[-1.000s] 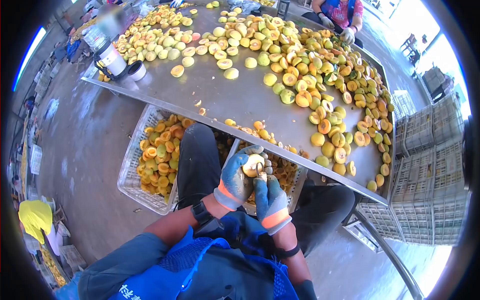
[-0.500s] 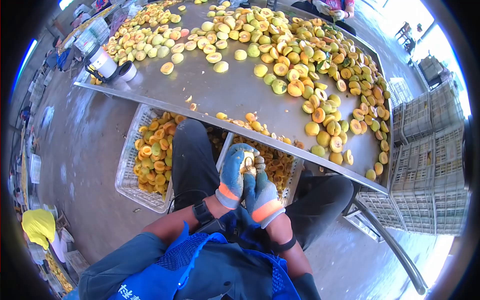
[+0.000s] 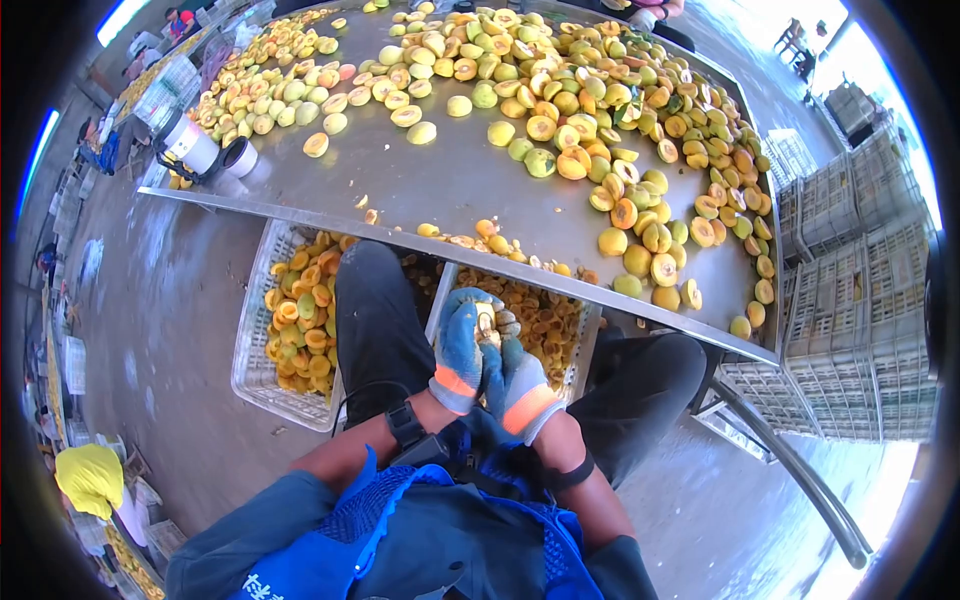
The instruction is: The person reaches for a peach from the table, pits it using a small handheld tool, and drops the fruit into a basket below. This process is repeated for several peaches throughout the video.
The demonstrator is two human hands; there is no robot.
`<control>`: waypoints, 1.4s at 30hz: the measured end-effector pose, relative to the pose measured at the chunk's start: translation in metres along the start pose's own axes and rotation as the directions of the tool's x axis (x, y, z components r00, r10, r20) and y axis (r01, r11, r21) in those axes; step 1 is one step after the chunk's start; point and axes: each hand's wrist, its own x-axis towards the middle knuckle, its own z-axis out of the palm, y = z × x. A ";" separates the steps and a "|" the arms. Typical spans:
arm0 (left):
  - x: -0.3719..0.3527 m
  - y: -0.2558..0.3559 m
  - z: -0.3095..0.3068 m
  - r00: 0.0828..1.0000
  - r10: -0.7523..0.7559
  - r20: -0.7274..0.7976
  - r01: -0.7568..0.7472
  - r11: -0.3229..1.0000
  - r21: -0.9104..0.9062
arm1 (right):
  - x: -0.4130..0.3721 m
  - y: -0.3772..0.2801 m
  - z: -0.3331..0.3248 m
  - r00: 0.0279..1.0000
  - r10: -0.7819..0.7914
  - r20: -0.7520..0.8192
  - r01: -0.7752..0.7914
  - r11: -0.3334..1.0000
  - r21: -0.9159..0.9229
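Observation:
My left hand (image 3: 459, 340), in a blue and grey glove with an orange band, is closed around a pale yellow halved peach (image 3: 486, 318). Pressed close beside it, my right hand (image 3: 517, 372) in a matching glove has its fingers curled at the fruit's right side. Whatever else the right hand may grip is hidden by the fingers. Both hands are between my knees, above a crate of peach scraps (image 3: 548, 312) and just short of the metal table's (image 3: 330, 215) front edge. Many halved peaches (image 3: 540, 128) are heaped on that table.
A white crate (image 3: 243, 345) of peach halves stands by my left knee. A white and black container (image 3: 190, 145) and a cup (image 3: 240, 158) are at the table's left end. Stacked grey crates (image 3: 835, 340) rise on the right. Another person's gloved hand (image 3: 643, 20) shows beyond the table.
The view has shifted slightly, so the table and peaches appear a little further left. My hands stay together around the same fruit, with the right fingers slightly moved.

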 end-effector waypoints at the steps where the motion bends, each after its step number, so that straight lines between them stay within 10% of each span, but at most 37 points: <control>1: 0.000 -0.001 -0.003 1.000 0.007 0.016 -0.007 1.000 0.011 | -0.001 0.000 0.000 1.000 0.016 -0.003 -0.016 1.000 0.003; 13: -0.001 0.009 0.008 0.996 0.063 0.068 -0.063 0.998 -0.007 | -0.005 -0.014 0.012 0.973 -0.006 -0.231 0.019 0.998 0.054; 31: -0.013 0.014 0.001 0.991 0.062 0.118 -0.077 0.988 0.136 | -0.009 -0.012 0.003 0.998 0.060 0.002 -0.060 0.995 0.079; 37: -0.004 0.019 -0.003 0.990 -0.020 0.141 0.011 0.998 0.067 | -0.011 0.005 0.001 0.956 -0.292 0.013 0.292 0.956 -0.013; 42: 0.002 0.022 -0.008 0.984 -0.126 0.125 0.119 0.991 0.065 | -0.014 -0.004 -0.005 0.992 -0.070 0.109 0.012 0.887 0.461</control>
